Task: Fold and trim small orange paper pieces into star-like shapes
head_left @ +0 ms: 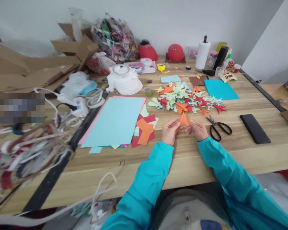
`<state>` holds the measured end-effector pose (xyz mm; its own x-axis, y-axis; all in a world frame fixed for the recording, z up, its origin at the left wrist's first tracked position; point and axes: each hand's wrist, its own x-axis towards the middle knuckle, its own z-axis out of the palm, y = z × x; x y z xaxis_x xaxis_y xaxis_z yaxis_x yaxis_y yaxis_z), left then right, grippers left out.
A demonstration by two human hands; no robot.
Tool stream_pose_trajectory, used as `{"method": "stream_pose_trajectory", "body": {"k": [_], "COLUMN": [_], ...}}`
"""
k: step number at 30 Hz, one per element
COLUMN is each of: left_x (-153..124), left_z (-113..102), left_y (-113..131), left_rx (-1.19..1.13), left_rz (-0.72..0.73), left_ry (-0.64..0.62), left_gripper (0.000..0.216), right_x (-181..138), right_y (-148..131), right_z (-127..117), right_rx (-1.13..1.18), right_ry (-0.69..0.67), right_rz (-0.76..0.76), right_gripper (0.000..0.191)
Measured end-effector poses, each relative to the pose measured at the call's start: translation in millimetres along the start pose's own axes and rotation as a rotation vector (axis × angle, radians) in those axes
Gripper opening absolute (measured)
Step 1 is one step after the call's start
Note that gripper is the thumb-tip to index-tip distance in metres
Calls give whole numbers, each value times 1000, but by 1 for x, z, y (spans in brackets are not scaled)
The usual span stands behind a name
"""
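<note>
- We see the small pointed orange folded-paper piece (184,119) pinched at its sides by the bare left hand (170,131) and bare right hand (198,128), on the near side of the multicoloured heap of folded paper shapes (182,92).
- Its tip points far, its long axis running near to far, both hands about equally close; its near edge is too small for us to read.
- Black-handled metal scissors (214,123) lie just right of the right hand.

On the table (190,166), a stack of paper (112,121) lies left of the left hand (170,130), with paper scraps (145,132) between; a folded piece (184,120) is between that hand and the right hand (198,129), a heap of folded paper (180,92) behind them; scissors (213,122), then a phone (255,128), to the right
</note>
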<state>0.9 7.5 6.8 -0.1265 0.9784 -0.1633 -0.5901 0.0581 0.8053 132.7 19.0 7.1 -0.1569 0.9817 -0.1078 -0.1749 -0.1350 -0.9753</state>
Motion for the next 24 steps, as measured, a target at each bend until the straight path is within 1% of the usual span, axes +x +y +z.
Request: {"method": "stream_pose_trajectory", "body": {"k": [2, 4, 7, 12, 16, 20, 24], "left_x": [1, 2, 2, 2, 4, 6, 5], "left_z": [-1, -2, -6, -12, -17, -21, -24], "left_y": [-1, -4, -7, 2, 14, 15, 12], "left_rx": [52, 151, 252, 273, 268, 225, 258], "left_rz": [32, 78, 136, 85, 45, -3, 39], "left_ry": [3, -3, 3, -110, -166, -171, -137], "left_gripper": [38, 39, 39, 33, 33, 35, 39], "right_x": [0, 0, 1, 6, 11, 15, 19], "right_y": [1, 2, 6, 11, 10, 7, 9], "right_z": [0, 0, 1, 0, 2, 8, 12], "right_rx": [-5, -17, -25, 4, 25, -13, -118], "right_ry": [-18, -54, -49, -6, -15, -30, -34], "right_rz": [-9, -22, -41, -76, -77, -110, -178], "right_gripper": [47, 42, 36, 36, 34, 36, 33]}}
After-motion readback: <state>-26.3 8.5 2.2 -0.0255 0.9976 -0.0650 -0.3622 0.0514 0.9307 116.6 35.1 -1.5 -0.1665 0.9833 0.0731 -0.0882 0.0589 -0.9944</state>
